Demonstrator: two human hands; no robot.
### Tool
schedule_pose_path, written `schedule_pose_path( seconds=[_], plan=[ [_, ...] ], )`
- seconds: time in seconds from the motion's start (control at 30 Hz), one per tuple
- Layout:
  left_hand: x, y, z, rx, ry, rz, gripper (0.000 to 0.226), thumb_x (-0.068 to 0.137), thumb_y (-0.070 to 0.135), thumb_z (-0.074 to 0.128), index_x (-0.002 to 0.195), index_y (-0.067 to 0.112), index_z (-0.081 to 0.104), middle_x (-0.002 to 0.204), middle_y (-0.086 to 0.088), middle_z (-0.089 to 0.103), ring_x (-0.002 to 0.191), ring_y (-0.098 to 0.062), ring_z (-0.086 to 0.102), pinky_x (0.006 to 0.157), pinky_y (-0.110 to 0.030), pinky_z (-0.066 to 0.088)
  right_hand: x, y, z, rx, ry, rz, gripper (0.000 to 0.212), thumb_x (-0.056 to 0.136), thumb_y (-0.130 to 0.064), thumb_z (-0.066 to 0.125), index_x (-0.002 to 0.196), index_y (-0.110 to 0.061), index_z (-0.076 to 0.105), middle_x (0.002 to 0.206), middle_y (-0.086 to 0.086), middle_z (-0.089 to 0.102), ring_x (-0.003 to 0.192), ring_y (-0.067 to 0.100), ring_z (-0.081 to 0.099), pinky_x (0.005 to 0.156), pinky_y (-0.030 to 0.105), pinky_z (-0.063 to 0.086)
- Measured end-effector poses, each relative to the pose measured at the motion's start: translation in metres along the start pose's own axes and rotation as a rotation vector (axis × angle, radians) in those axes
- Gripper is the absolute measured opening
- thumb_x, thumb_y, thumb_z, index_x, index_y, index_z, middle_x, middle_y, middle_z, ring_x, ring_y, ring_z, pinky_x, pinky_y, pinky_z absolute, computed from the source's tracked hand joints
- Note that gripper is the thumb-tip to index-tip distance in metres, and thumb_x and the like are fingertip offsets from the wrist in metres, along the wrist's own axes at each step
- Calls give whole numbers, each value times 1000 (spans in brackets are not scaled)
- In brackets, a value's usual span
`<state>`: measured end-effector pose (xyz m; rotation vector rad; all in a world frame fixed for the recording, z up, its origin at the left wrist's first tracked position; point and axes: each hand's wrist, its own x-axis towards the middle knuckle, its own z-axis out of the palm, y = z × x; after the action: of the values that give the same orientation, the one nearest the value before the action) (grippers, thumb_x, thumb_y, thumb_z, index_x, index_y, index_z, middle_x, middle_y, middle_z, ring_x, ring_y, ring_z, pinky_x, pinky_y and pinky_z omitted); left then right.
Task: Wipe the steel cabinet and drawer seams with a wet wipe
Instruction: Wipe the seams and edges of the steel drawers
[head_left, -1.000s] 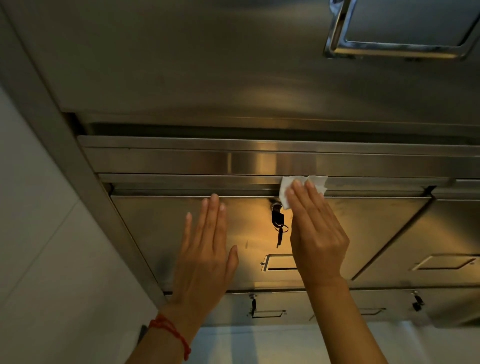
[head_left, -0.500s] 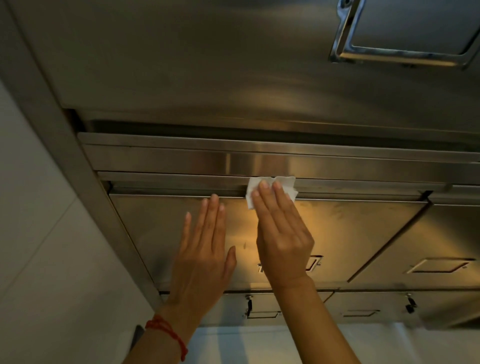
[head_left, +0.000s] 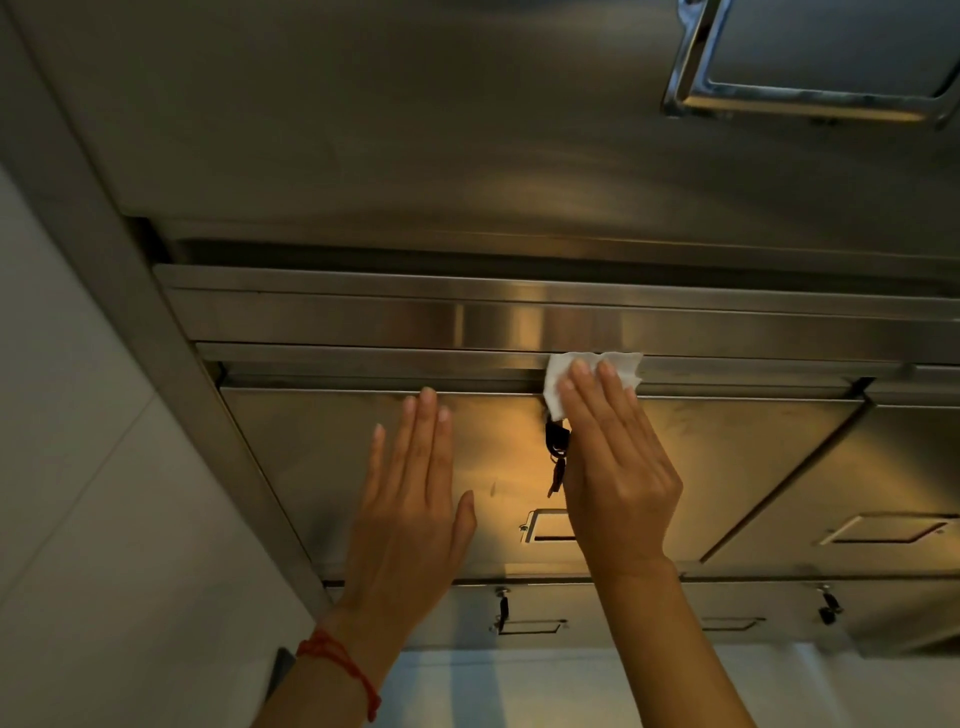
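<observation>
A steel cabinet (head_left: 415, 156) fills the view, with a drawer front (head_left: 311, 447) below a horizontal seam (head_left: 363, 382). A white wet wipe (head_left: 621, 366) lies on that seam, and my right hand (head_left: 618, 467) presses it there with straight fingers. My left hand (head_left: 410, 499) rests flat on the drawer front to the left, fingers straight and together, holding nothing. A black key (head_left: 556, 441) hangs from the drawer's lock just left of my right hand, partly hidden by it.
A recessed handle (head_left: 545, 530) sits low on the drawer, half covered by my right wrist. Another drawer (head_left: 883, 467) lies to the right, and smaller drawers with keys (head_left: 503, 605) lie below. A large chrome handle (head_left: 810, 98) is at upper right. A white tiled wall (head_left: 78, 467) borders the left.
My right hand slid the wipe left along the seam, then back right past the key. My left hand has stayed flat on the drawer front.
</observation>
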<state>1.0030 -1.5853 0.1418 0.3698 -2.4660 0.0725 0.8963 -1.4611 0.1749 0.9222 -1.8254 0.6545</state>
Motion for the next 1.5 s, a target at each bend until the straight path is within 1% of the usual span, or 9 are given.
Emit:
schedule_pose_path(
  seconds=[0.13,0.27,0.43,0.67,0.8,1.07,1.17,1.33,1.5],
  plan=[
    [0,1,0,-15,-2,-12,65,86,31,39,139,-4,21,145,-23,27,134,-37,26,110,-47,16,-1,-9,2,-11,12,46,29,81,-5,65,108,4,65,115,19,63,109,35,58,91,49,46],
    [1,-1,-2,-14,5,-7,64,85,31,38,137,-2,23,143,-22,29,132,-37,29,109,-48,16,0,-17,8,-13,32,18,39,71,3,78,108,2,65,114,18,63,110,31,58,93,46,44],
    [0,-8,-6,-14,18,-3,61,86,31,36,136,-2,24,141,-22,31,130,-37,31,108,-49,19,1,-36,18,5,19,-38,44,72,1,77,113,-2,62,118,15,62,114,28,56,96,44,42],
    [-3,-21,-9,1,-9,-26,61,87,32,37,136,-2,24,142,-21,30,130,-37,32,107,-54,24,2,-60,31,56,20,-61,30,83,-2,66,113,-2,64,122,14,59,116,29,56,98,42,44],
    [-4,-23,-9,-25,-25,-39,64,88,37,37,138,0,22,144,-20,26,132,-36,28,109,-49,17,4,-72,37,91,6,-91,26,89,-6,60,114,-3,63,122,15,60,117,28,55,100,41,44],
    [-6,-33,-16,-30,-51,-97,63,97,48,12,138,0,18,142,-20,26,131,-37,28,108,-51,19,9,-88,45,118,-19,-140,29,87,-11,64,116,-3,63,122,15,60,118,27,55,100,40,44],
    [-6,-36,-18,-24,-52,-99,63,96,47,13,138,0,18,142,-20,26,131,-37,25,108,-50,10,10,-94,48,121,0,-151,26,89,-10,61,114,-4,64,122,14,60,117,26,55,99,40,45],
    [-9,-42,-21,-23,-73,-175,65,96,49,6,138,0,18,142,-20,25,131,-38,29,109,-50,18,12,-100,52,129,0,-163,24,93,-11,55,114,-5,65,121,13,61,117,25,55,98,40,46],
    [-10,-48,-22,-42,-68,-214,68,96,51,9,141,0,18,143,-20,22,131,-39,27,109,-46,8,14,-108,54,147,14,-173,25,97,-10,46,113,-5,65,121,12,61,116,25,56,98,40,47]
  ],
)
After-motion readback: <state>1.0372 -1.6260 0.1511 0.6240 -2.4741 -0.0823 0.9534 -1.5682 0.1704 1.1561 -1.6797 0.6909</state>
